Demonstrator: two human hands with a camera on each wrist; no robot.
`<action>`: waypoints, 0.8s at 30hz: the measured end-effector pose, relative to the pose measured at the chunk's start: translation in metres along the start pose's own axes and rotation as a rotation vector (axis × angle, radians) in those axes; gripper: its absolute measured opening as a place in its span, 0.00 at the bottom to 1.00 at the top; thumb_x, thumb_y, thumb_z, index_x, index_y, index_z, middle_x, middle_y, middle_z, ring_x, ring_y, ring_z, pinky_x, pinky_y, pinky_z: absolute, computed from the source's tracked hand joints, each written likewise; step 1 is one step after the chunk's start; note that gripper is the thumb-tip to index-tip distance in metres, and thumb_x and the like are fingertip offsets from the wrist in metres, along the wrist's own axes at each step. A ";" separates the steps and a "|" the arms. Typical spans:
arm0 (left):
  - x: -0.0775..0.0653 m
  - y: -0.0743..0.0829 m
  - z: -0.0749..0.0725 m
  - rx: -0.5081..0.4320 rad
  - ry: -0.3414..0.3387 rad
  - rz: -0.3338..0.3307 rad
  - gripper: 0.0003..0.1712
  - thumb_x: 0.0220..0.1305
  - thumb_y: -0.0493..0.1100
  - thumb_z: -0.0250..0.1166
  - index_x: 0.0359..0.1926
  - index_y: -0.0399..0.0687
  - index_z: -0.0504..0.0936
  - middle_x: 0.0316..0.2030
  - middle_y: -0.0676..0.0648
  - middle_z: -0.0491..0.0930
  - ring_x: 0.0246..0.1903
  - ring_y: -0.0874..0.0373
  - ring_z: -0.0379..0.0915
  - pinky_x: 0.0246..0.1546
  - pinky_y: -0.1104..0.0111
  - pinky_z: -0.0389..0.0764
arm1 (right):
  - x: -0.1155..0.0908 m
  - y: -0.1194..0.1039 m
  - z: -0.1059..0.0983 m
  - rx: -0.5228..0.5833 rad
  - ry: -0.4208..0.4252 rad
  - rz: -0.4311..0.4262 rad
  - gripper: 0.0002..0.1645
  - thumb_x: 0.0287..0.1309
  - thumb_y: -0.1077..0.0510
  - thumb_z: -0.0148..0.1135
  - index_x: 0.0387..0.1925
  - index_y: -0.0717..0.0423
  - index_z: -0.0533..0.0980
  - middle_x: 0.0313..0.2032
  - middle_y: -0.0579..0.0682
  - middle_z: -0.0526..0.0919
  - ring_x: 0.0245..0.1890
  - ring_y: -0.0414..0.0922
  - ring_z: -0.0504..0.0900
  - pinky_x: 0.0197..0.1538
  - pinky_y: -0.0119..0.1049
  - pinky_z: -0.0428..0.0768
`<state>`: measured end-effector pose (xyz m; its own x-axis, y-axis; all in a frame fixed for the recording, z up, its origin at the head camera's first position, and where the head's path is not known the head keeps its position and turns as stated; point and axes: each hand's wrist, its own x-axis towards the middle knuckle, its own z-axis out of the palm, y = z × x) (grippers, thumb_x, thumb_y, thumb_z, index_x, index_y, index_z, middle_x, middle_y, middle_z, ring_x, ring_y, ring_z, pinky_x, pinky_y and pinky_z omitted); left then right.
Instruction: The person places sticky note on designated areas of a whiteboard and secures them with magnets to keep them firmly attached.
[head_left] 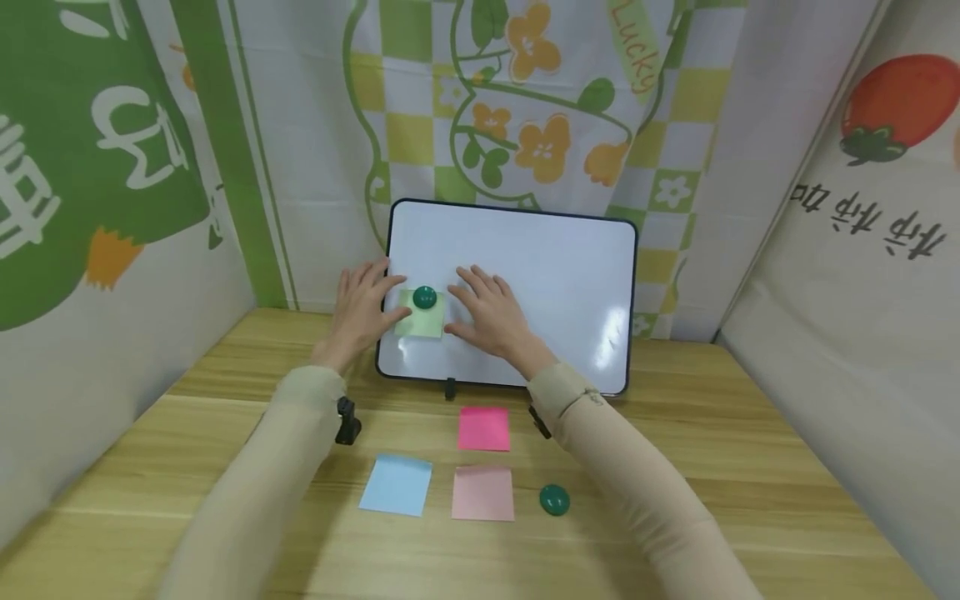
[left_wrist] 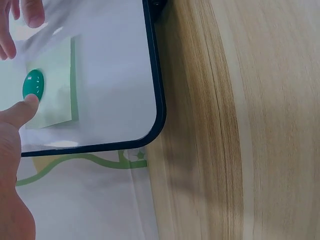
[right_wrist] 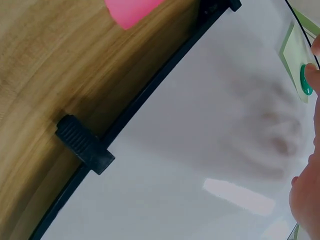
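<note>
A whiteboard with a dark frame stands tilted back on the table. On its left part is a light green sticky note, with a round green magnet over the note's upper part. My left hand is at the board's left edge, fingers spread, its thumb tip overlapping the magnet's edge in the left wrist view. To the right of the note, my right hand hovers before the board with fingers extended and nothing in its grasp.
On the wooden table in front lie a hot pink note, a blue note, a pale pink note and a second green magnet. Black stand clips hold the board's lower edge. A patterned curtain hangs behind.
</note>
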<state>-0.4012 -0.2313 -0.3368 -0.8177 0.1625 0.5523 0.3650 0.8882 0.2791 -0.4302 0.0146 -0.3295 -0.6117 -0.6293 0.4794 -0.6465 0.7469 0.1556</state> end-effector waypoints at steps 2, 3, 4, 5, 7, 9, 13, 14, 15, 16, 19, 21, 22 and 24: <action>0.000 0.002 0.000 0.008 -0.004 0.000 0.34 0.62 0.52 0.70 0.66 0.45 0.73 0.75 0.37 0.56 0.74 0.35 0.46 0.75 0.37 0.37 | -0.004 0.002 0.000 0.013 -0.011 0.004 0.42 0.61 0.32 0.61 0.70 0.46 0.66 0.77 0.51 0.57 0.78 0.53 0.53 0.77 0.55 0.57; 0.001 0.003 0.000 0.011 -0.009 0.000 0.35 0.62 0.52 0.70 0.66 0.46 0.73 0.75 0.37 0.56 0.74 0.35 0.46 0.75 0.37 0.37 | -0.006 0.003 -0.001 0.019 -0.017 0.007 0.43 0.60 0.32 0.61 0.71 0.46 0.66 0.77 0.51 0.56 0.78 0.53 0.52 0.77 0.55 0.56; 0.001 0.003 0.000 0.014 -0.017 0.001 0.35 0.61 0.53 0.70 0.66 0.46 0.72 0.75 0.37 0.55 0.74 0.35 0.45 0.74 0.37 0.37 | -0.008 0.004 -0.001 0.022 -0.025 0.013 0.44 0.61 0.31 0.61 0.71 0.46 0.65 0.77 0.51 0.56 0.78 0.53 0.52 0.77 0.55 0.56; 0.001 0.004 0.001 0.022 -0.027 0.003 0.36 0.62 0.54 0.69 0.67 0.47 0.72 0.76 0.38 0.55 0.75 0.35 0.45 0.74 0.37 0.37 | -0.011 0.005 -0.001 0.027 -0.033 0.020 0.44 0.60 0.31 0.60 0.72 0.46 0.64 0.77 0.51 0.55 0.78 0.53 0.51 0.77 0.56 0.55; 0.002 0.005 0.002 0.033 -0.050 0.010 0.37 0.61 0.56 0.69 0.68 0.48 0.71 0.76 0.38 0.53 0.75 0.35 0.44 0.74 0.36 0.36 | -0.015 0.006 -0.002 0.037 -0.047 0.036 0.45 0.60 0.31 0.60 0.72 0.46 0.63 0.78 0.51 0.54 0.78 0.53 0.50 0.77 0.56 0.55; 0.002 0.007 0.002 0.034 -0.076 0.016 0.39 0.61 0.57 0.69 0.69 0.48 0.70 0.76 0.38 0.52 0.75 0.34 0.43 0.74 0.36 0.35 | -0.020 0.008 -0.003 0.046 -0.060 0.050 0.46 0.60 0.31 0.60 0.73 0.46 0.63 0.78 0.50 0.54 0.79 0.52 0.50 0.77 0.56 0.55; -0.002 0.008 -0.001 0.024 -0.104 0.022 0.40 0.61 0.57 0.69 0.69 0.47 0.69 0.77 0.37 0.51 0.76 0.33 0.41 0.73 0.34 0.34 | -0.027 0.009 -0.004 0.062 -0.076 0.055 0.47 0.60 0.30 0.60 0.74 0.46 0.61 0.78 0.49 0.53 0.79 0.52 0.49 0.77 0.56 0.54; -0.003 0.007 -0.002 0.026 -0.102 0.022 0.40 0.61 0.57 0.69 0.69 0.46 0.69 0.77 0.37 0.51 0.76 0.33 0.40 0.73 0.34 0.34 | -0.028 0.009 -0.004 0.071 -0.076 0.050 0.48 0.60 0.30 0.60 0.74 0.46 0.61 0.78 0.49 0.53 0.79 0.52 0.49 0.77 0.57 0.54; -0.005 0.007 -0.004 0.025 -0.102 0.023 0.40 0.61 0.57 0.69 0.69 0.46 0.69 0.77 0.36 0.51 0.75 0.33 0.40 0.73 0.34 0.34 | -0.029 0.009 -0.004 0.078 -0.075 0.045 0.48 0.60 0.30 0.60 0.74 0.46 0.61 0.78 0.49 0.53 0.79 0.51 0.48 0.77 0.57 0.54; -0.006 0.006 -0.005 0.029 -0.101 0.022 0.40 0.61 0.56 0.69 0.69 0.45 0.68 0.77 0.36 0.51 0.75 0.32 0.40 0.73 0.34 0.34 | -0.030 0.009 -0.004 0.088 -0.074 0.040 0.48 0.60 0.30 0.60 0.74 0.46 0.61 0.78 0.50 0.53 0.79 0.52 0.48 0.77 0.57 0.54; -0.010 0.006 -0.004 0.038 -0.108 0.017 0.40 0.62 0.56 0.68 0.70 0.46 0.68 0.77 0.37 0.50 0.76 0.33 0.39 0.73 0.34 0.33 | -0.035 0.012 -0.001 0.104 -0.077 0.038 0.48 0.59 0.29 0.60 0.74 0.47 0.61 0.78 0.50 0.52 0.79 0.52 0.47 0.77 0.58 0.53; -0.011 0.009 -0.002 0.028 -0.119 0.017 0.39 0.63 0.58 0.67 0.70 0.47 0.67 0.77 0.38 0.49 0.76 0.33 0.38 0.73 0.35 0.32 | -0.041 0.014 -0.001 0.112 -0.083 0.052 0.48 0.59 0.30 0.61 0.74 0.47 0.62 0.78 0.49 0.52 0.79 0.51 0.47 0.77 0.58 0.53; -0.012 0.011 0.001 0.027 -0.123 0.017 0.39 0.63 0.58 0.66 0.70 0.48 0.67 0.78 0.38 0.49 0.76 0.33 0.38 0.73 0.35 0.32 | -0.044 0.015 -0.001 0.114 -0.087 0.060 0.48 0.59 0.30 0.61 0.74 0.47 0.62 0.78 0.49 0.52 0.79 0.51 0.47 0.77 0.57 0.54; -0.012 0.015 0.006 0.008 -0.125 0.022 0.39 0.63 0.59 0.66 0.70 0.49 0.67 0.78 0.39 0.49 0.76 0.33 0.39 0.73 0.35 0.33 | -0.051 0.018 -0.001 0.123 -0.088 0.071 0.48 0.59 0.30 0.62 0.73 0.47 0.62 0.78 0.50 0.53 0.79 0.52 0.48 0.77 0.57 0.54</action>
<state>-0.3885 -0.2174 -0.3436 -0.8589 0.2340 0.4556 0.3802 0.8873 0.2611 -0.4099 0.0607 -0.3504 -0.6918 -0.5965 0.4070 -0.6480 0.7615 0.0144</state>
